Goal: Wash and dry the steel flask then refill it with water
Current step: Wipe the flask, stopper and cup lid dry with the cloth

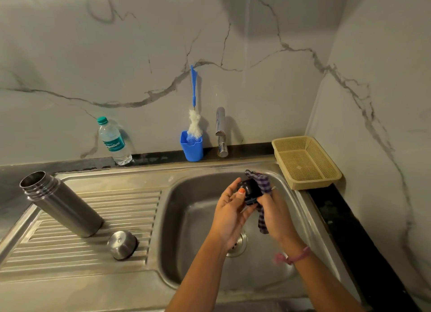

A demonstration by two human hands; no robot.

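The steel flask (61, 203) stands open-mouthed on the ribbed drainboard at the left, with no hand on it. Its steel cup lid (122, 244) lies upside down just in front of it. Over the sink bowl (186, 218) my left hand (229, 215) holds a black inner stopper (250, 190), thumb pressed on its side. My right hand (275, 213) grips a purple checked cloth (262, 188) that wraps the stopper's right side and hangs down below my fingers.
A plastic water bottle (114, 141) stands on the back ledge at the left. A blue holder (192, 147) with a bottle brush sits beside the chrome tap (221, 132). A beige plastic basket (305, 162) rests on the counter at the right corner.
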